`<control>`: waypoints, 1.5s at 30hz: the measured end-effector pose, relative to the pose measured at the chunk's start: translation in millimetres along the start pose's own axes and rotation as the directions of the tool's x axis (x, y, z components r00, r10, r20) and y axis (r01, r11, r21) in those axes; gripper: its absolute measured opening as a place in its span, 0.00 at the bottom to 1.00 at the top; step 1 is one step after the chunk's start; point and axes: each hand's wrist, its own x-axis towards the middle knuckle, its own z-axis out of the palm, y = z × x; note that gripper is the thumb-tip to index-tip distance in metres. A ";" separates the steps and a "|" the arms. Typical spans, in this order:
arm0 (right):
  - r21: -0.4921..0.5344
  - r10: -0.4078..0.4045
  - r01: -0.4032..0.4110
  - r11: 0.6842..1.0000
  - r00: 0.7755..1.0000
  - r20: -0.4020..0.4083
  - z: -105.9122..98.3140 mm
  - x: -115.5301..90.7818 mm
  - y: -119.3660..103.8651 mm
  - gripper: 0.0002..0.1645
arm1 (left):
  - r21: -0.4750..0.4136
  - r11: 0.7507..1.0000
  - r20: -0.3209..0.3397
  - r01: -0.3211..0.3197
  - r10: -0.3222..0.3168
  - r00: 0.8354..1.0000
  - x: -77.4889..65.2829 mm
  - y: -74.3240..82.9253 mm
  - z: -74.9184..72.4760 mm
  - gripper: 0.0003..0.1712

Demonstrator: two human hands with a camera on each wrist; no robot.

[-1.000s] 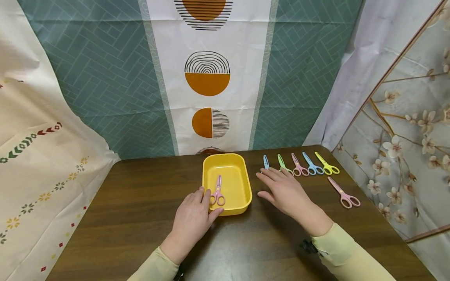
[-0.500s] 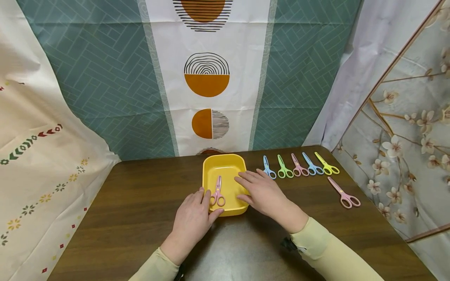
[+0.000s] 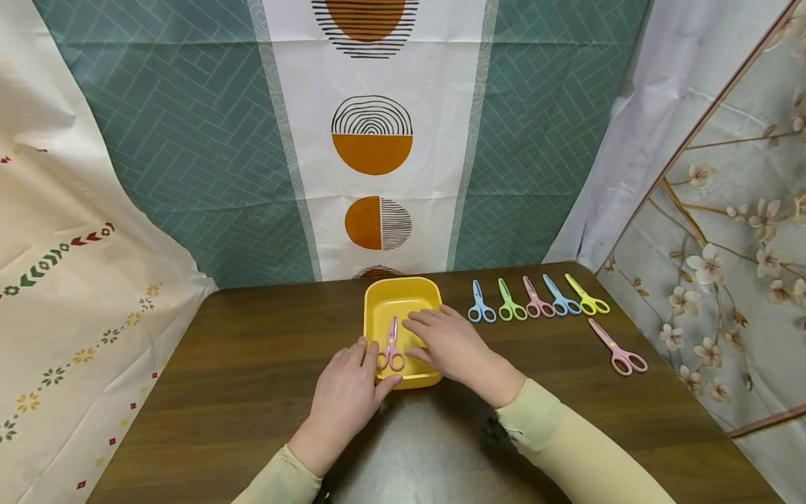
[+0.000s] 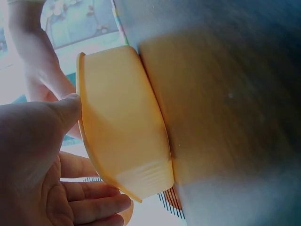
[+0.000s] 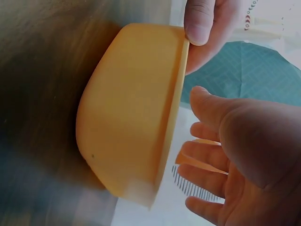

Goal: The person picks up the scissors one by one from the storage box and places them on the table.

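In the head view a yellow tray stands on the table, with pink scissors lying in its left part. My left hand holds the tray at its near left corner. The left wrist view shows that thumb on the rim and the fingers along the side of the tray. My right hand hovers over the tray's right side, fingers apart and loosely bent, holding nothing. In the right wrist view a gap separates this right hand from the tray's rim.
Right of the tray is a row of scissors: blue, green, pink, another blue pair and yellow. Another pink pair lies nearer, by the table's right edge. Patterned cloths hang behind the table.
My right hand has moved left from above the scissors row to over the tray, uncovering the blue and green pairs. The left hand and the tray have stayed put.
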 end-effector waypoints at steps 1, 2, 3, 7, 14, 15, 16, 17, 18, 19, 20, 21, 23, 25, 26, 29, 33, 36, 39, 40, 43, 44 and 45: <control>0.008 -0.001 0.001 1.000 1.000 0.004 0.9 2.0 -1.0 0.34 | 0.000 1.000 -0.001 -0.001 0.001 1.000 0.0 0.1 -0.1 0.42; 0.017 -0.001 0.001 1.000 1.000 0.007 2.2 3.9 -1.9 0.34 | 0.000 1.000 -0.002 -0.002 0.002 1.000 0.0 0.1 -0.1 0.42; 0.027 0.000 -0.001 1.000 1.000 0.010 3.4 5.7 -2.8 0.34 | 0.000 1.000 -0.005 -0.004 0.004 1.000 0.1 0.2 0.0 0.42; 0.056 0.003 -0.004 0.998 1.000 0.017 8.4 11.7 -5.8 0.32 | 0.002 1.000 -0.030 -0.019 0.019 0.999 0.1 -0.1 1.0 0.41; 0.105 -0.010 0.004 0.994 0.999 0.050 16.0 22.6 -11.0 0.25 | 0.001 0.999 -0.065 -0.034 0.034 0.997 -0.8 -1.4 3.5 0.41; 0.106 -0.017 0.011 0.994 0.998 0.056 17.6 23.9 -11.8 0.23 | 0.001 0.999 -0.064 -0.034 0.034 0.997 -0.9 -1.5 3.6 0.41; 0.112 -0.026 0.019 0.994 0.998 0.060 18.7 25.2 -12.6 0.20 | 0.004 0.999 -0.062 -0.035 0.035 0.997 -1.0 -1.4 3.7 0.41; 0.118 -0.035 0.027 0.993 0.998 0.061 19.7 26.5 -13.5 0.19 | 0.006 0.999 -0.059 -0.035 0.035 0.998 -0.9 -1.3 3.6 0.41; 0.120 -0.044 0.036 0.992 0.997 0.065 20.8 27.7 -14.3 0.18 | 0.007 0.999 -0.056 -0.035 0.035 0.998 -1.0 -1.2 3.6 0.41; 0.126 -0.053 0.044 0.991 0.996 0.068 21.8 28.9 -15.2 0.17 | 0.008 0.999 -0.054 -0.035 0.035 0.998 -0.9 -1.1 3.5 0.41; 0.131 -0.062 0.052 0.990 0.996 0.070 22.9 30.1 -16.0 0.16 | 0.009 0.999 -0.052 -0.034 0.035 0.998 -0.8 -0.9 3.4 0.41; 0.137 -0.067 0.057 0.989 0.995 0.074 23.8 31.2 -16.9 0.16 | 0.009 0.999 -0.050 -0.034 0.035 0.998 -0.6 -0.8 3.3 0.41; 0.150 -0.075 0.063 0.987 0.994 0.077 26.1 33.3 -18.2 0.16 | 0.007 0.999 -0.050 -0.031 0.032 0.998 -0.2 -0.6 3.1 0.40; 0.166 -0.078 0.062 0.984 0.993 0.087 28.4 35.0 -19.5 0.15 | 0.003 1.000 -0.049 -0.030 0.030 0.998 0.0 -0.3 3.0 0.40; 0.174 -0.077 0.060 0.983 0.993 0.090 29.4 35.8 -20.1 0.15 | 0.001 1.000 -0.049 -0.029 0.029 0.998 0.3 0.0 2.7 0.40; 0.191 -0.070 0.050 0.980 0.992 0.102 31.8 37.4 -21.6 0.16 | -0.005 1.000 -0.049 -0.027 0.027 0.998 0.9 0.7 2.3 0.41; 0.198 -0.060 0.034 0.980 0.990 0.126 34.3 40.3 -22.5 0.17 | -0.005 1.000 -0.056 -0.026 0.025 0.998 1.2 0.7 2.0 0.41; 0.208 -0.055 0.020 0.978 0.986 0.160 36.6 43.5 -22.9 0.16 | -0.004 1.000 -0.061 -0.025 0.025 0.998 0.8 0.2 1.7 0.41; 0.216 -0.048 0.005 0.976 0.980 0.194 37.5 46.6 -24.2 0.14 | -0.009 1.000 -0.062 -0.027 0.026 0.998 0.6 0.0 1.3 0.41; 0.216 -0.048 0.003 0.976 0.979 0.200 38.0 47.4 -24.6 0.14 | -0.011 1.000 -0.062 -0.026 0.026 0.998 0.5 0.0 1.3 0.41; 0.214 -0.048 0.002 0.977 0.977 0.210 38.1 48.9 -25.7 0.13 | -0.018 1.000 -0.063 -0.025 0.024 0.998 0.2 -0.2 1.3 0.40; 0.213 -0.048 0.002 0.977 0.976 0.211 38.4 49.1 -25.8 0.13 | -0.019 1.000 -0.064 -0.026 0.024 0.998 0.2 -0.1 1.2 0.40; 0.211 -0.050 0.004 0.977 0.976 0.212 38.8 49.2 -25.8 0.12 | -0.019 1.000 -0.065 -0.025 0.024 0.998 0.3 -0.1 1.3 0.40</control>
